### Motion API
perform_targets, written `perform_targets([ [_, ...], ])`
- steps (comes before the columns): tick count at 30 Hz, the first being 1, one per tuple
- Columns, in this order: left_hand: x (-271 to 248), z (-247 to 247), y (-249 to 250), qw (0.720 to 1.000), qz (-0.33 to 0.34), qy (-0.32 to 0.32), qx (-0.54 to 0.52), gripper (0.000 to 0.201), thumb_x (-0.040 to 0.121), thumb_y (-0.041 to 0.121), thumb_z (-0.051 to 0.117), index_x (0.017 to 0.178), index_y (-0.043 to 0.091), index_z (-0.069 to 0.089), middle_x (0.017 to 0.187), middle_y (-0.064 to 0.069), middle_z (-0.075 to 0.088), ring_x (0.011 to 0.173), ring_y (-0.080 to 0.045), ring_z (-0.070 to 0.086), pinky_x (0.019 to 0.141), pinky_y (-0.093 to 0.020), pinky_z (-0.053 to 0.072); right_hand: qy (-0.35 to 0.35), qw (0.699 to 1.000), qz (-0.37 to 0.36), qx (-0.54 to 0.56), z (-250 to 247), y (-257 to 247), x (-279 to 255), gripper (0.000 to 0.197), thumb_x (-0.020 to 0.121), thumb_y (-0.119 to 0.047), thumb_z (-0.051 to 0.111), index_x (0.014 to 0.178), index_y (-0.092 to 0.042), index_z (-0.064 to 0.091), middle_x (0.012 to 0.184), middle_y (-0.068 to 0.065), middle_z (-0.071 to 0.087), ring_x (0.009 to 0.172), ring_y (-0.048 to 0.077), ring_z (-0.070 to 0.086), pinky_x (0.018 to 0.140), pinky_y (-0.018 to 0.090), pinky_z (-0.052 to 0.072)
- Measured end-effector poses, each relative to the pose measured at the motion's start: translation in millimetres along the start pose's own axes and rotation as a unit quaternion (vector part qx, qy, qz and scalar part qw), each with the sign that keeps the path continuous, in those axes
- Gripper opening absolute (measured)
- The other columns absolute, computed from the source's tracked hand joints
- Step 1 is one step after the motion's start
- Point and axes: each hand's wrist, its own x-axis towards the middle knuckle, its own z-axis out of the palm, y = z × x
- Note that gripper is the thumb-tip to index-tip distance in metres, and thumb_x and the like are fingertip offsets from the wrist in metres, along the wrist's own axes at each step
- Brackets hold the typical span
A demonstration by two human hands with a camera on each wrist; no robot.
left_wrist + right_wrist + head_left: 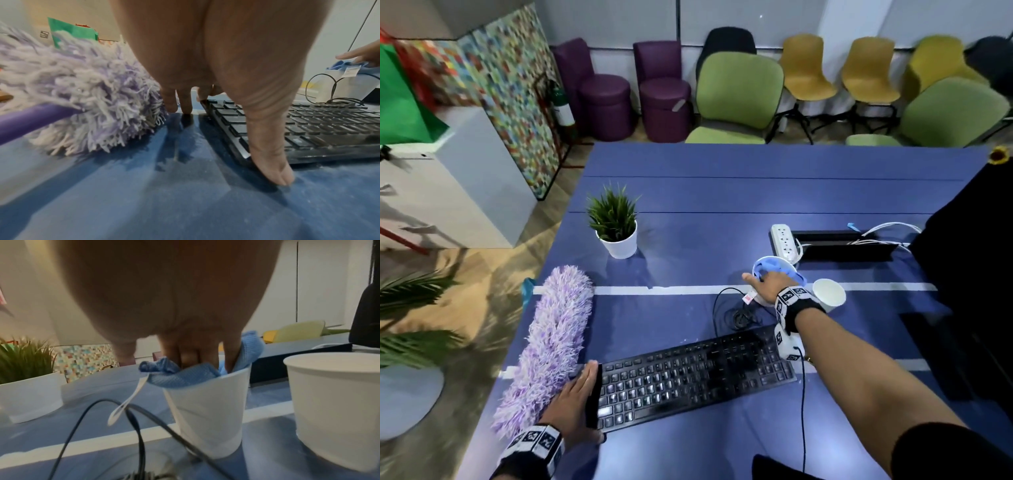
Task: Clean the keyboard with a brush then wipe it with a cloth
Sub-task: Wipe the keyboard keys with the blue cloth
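A black keyboard (688,377) lies slantwise on the blue table (722,195). My left hand (578,397) rests at its left end, with straight fingers (185,102) along the side edge and the thumb (271,162) at the near corner. A fluffy purple duster brush (554,339) lies on the table just left of that hand. My right hand (763,277) reaches into a white paper cup (207,418) behind the keyboard. Its fingers (191,353) dip into the blue cloth (174,378) stuffed in the cup, and the thumb sticks out to the left. The fingertips are hidden in the cloth.
A second white cup (828,294) stands right of the first. The keyboard's coiled cable (729,311) lies in front of the cups. A potted plant (616,226) stands behind the duster, a white power strip (786,241) behind the cups, a large black object (969,274) at right.
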Motion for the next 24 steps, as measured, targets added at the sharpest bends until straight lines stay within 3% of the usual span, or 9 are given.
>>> perform_targets([
  [3,1.7,0.8,-0.2,1.000,0.004,-0.004,-0.007,0.153,0.039,0.069,0.070,0.140,-0.001,-0.022,0.158,0.003,-0.013,0.146,-0.024,0.013,0.116,-0.031,0.022,0.088,0.996,-0.003,0.020,-4.0,0.4,-0.9,0.023,0.083,-0.047,0.054,0.094,-0.028,0.061,0.091,0.002,0.066,0.092,0.027,0.063,0.073,0.031,0.043],
  [6,2.3,0.2,-1.0,1.000,0.006,-0.004,-0.012,0.153,0.038,0.067,0.071,0.142,0.000,-0.020,0.158,0.003,-0.011,0.146,-0.022,0.012,0.116,-0.030,0.022,-0.034,0.999,-0.024,0.003,3.6,5.7,-4.8,0.057,0.075,-0.062,0.061,0.115,-0.022,0.054,0.109,0.006,0.064,0.103,0.031,0.059,0.089,0.035,0.045],
  [8,2.4,0.8,-2.6,1.000,0.004,-0.009,-0.013,0.155,0.036,0.069,0.072,0.143,0.004,-0.019,0.159,0.004,-0.008,0.146,-0.022,0.013,0.117,-0.031,0.022,-0.039,0.998,-0.020,0.041,4.7,12.3,-9.9,0.069,0.077,-0.068,0.058,0.130,-0.024,0.048,0.126,0.010,0.060,0.118,0.034,0.054,0.101,0.040,0.041],
  [10,1.9,1.4,-3.3,1.000,-0.001,-0.012,-0.013,0.154,0.034,0.069,0.071,0.145,0.006,-0.016,0.159,0.004,-0.007,0.146,-0.022,0.015,0.117,-0.031,0.023,0.029,0.981,-0.032,0.191,3.0,17.7,-21.9,0.065,0.080,-0.062,0.059,0.134,-0.028,0.047,0.125,0.003,0.063,0.118,0.026,0.057,0.102,0.037,0.042],
  [12,1.5,2.7,-3.3,1.000,0.000,-0.012,-0.013,0.153,0.035,0.067,0.071,0.144,0.005,-0.016,0.159,0.004,-0.006,0.145,-0.024,0.018,0.116,-0.031,0.024,0.147,0.939,-0.046,0.307,5.1,25.8,-46.7,0.044,0.081,-0.052,0.064,0.120,-0.030,0.059,0.109,-0.002,0.069,0.104,0.016,0.063,0.095,0.032,0.046],
  [14,0.5,3.4,-1.3,1.000,0.005,-0.014,-0.004,0.151,0.036,0.067,0.069,0.144,0.006,-0.018,0.158,0.002,-0.009,0.145,-0.025,0.016,0.117,-0.034,0.022,0.262,0.914,-0.025,0.310,19.8,46.0,-77.6,0.019,0.085,-0.034,0.067,0.100,-0.022,0.069,0.095,0.002,0.070,0.094,0.021,0.063,0.087,0.034,0.048],
  [16,0.5,3.2,4.2,1.000,0.009,-0.015,0.011,0.150,0.036,0.068,0.067,0.145,0.009,-0.017,0.159,0.000,-0.009,0.145,-0.027,0.016,0.117,-0.038,0.024,0.320,0.911,0.068,0.252,43.8,82.0,-109.7,0.011,0.083,-0.022,0.066,0.089,-0.016,0.072,0.088,0.009,0.069,0.091,0.033,0.060,0.080,0.039,0.047],
  [20,4.4,1.1,11.2,0.999,0.012,-0.026,0.034,0.146,0.035,0.067,0.065,0.145,0.013,-0.015,0.160,-0.002,-0.001,0.143,-0.031,0.022,0.111,-0.041,0.033,0.237,0.926,0.260,0.138,90.1,161.8,-159.6,0.029,0.072,-0.019,0.070,0.101,-0.021,0.069,0.107,0.015,0.065,0.108,0.038,0.050,0.092,0.047,0.041],
  [24,10.9,-9.8,18.8,0.997,0.005,-0.032,0.064,0.140,0.041,0.064,0.062,0.148,0.020,-0.015,0.160,-0.003,-0.007,0.144,-0.032,0.016,0.112,-0.046,0.031,0.162,0.957,0.226,0.078,120.9,204.2,-191.0,0.020,0.075,-0.017,0.071,0.095,-0.020,0.071,0.113,0.014,0.064,0.108,0.039,0.052,0.089,0.046,0.046],
])
